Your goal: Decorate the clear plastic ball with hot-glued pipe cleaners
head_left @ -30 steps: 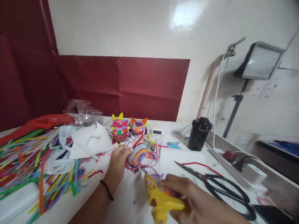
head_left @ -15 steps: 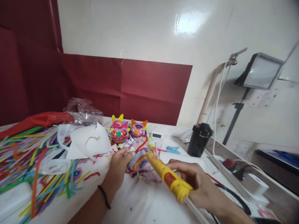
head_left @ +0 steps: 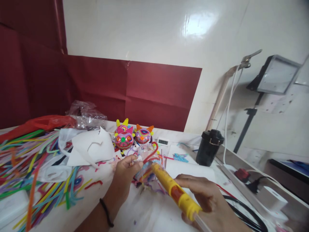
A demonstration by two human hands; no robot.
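L hand (head_left: 125,175), R hand (head_left: 207,197) fwd, curled

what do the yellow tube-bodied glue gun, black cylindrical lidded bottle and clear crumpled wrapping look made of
Yellow tube-bodied glue gun: probably hard plastic, judging by its smooth moulded shape.
Black cylindrical lidded bottle: dull sheen; plastic or coated metal, unclear which.
Clear crumpled wrapping: likely thin plastic film, glossy, see-through creases.

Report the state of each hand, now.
Left hand: closed, pinching a small whitish piece, too blurred to identify.
Right hand: closed around a yellow plastic glue gun with a translucent stick at its rear.
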